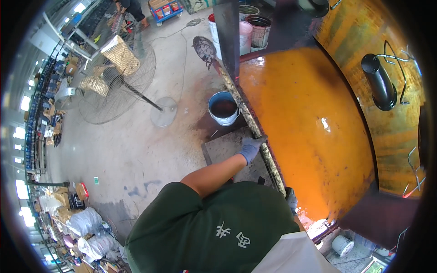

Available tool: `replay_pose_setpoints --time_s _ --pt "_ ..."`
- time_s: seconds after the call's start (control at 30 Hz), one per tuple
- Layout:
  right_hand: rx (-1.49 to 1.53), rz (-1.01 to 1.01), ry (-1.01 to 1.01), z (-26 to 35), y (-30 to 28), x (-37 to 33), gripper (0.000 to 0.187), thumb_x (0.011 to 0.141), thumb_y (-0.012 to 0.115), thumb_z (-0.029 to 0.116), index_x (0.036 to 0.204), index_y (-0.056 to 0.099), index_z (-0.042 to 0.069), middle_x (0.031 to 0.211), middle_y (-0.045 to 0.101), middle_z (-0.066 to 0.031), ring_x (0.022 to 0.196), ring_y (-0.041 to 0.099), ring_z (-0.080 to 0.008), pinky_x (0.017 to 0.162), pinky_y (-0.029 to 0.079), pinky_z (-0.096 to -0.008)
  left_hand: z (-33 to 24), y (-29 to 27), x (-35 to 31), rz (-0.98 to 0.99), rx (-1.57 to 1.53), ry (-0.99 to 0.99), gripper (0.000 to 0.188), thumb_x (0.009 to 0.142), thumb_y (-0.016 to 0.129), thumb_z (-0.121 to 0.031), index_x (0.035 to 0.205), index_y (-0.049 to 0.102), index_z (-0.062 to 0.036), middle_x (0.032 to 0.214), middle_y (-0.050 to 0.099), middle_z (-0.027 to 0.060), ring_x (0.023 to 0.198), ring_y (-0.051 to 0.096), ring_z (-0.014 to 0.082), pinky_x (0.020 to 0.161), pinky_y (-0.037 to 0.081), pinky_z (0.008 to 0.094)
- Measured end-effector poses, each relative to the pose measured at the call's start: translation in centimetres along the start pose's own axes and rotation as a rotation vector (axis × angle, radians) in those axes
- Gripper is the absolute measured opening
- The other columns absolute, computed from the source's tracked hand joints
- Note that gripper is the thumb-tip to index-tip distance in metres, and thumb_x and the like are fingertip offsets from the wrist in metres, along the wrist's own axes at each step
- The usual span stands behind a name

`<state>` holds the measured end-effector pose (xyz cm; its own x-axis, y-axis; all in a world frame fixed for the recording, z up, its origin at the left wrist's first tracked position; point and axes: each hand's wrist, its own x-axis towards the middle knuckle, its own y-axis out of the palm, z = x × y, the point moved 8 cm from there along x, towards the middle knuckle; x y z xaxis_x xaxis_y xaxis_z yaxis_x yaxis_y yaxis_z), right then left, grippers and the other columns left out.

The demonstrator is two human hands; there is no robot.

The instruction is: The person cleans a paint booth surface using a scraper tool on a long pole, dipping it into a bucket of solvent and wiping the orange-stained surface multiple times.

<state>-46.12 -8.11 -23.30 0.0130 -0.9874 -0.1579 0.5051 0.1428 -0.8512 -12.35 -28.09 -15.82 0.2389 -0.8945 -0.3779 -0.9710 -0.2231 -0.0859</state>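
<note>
Upper centre: the scoop point(204, 49) forms the head of the pole point(246, 113), which slopes down rightward past the bucket point(223, 121). Centre: the left hand point(255, 144), gloved, has its fingers wrapped closed around the pole, which passes through them. Lower right of centre: the right hand point(292, 199) is at the pole's near end; its finger closure cannot be told. This spacing probably steadies the long shaft beside the orange surface point(314, 104).

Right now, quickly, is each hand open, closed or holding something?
Left hand: closed, holding the long pole.
Right hand: partly hidden by the pole's near end; cannot tell.
</note>
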Motion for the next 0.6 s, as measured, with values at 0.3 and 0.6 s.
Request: replay_pose_setpoints --time_s 0.3,0.6 --pt "-0.066 0.029 -0.002 9.2 -7.6 4.0 0.033 0.073 0.071 0.031 0.094 0.055 0.009 0.088 0.062 -0.0173 0.083 0.061 -0.0395 0.070 0.048 -0.0476 -3.7 1.1 0.3 -0.092 -0.164 0.068 0.049 0.073 0.077 -0.014 0.108 0.050 0.0080 0.093 0.064 0.0144 0.080 0.061 0.0240 0.073 0.051 0.0355" --pt "-0.067 -0.043 -0.090 12.3 -9.3 5.2 0.029 0.071 0.074 0.027 0.087 0.059 0.007 0.078 0.063 -0.0179 0.077 0.062 -0.0387 0.068 0.048 -0.0434 -6.4 0.7 -2.7 -0.011 -0.112 0.121 0.062 0.080 0.072 -0.036 0.117 0.052 0.0091 0.103 0.064 0.0201 0.090 0.061 0.0284 0.080 0.049 0.0371"
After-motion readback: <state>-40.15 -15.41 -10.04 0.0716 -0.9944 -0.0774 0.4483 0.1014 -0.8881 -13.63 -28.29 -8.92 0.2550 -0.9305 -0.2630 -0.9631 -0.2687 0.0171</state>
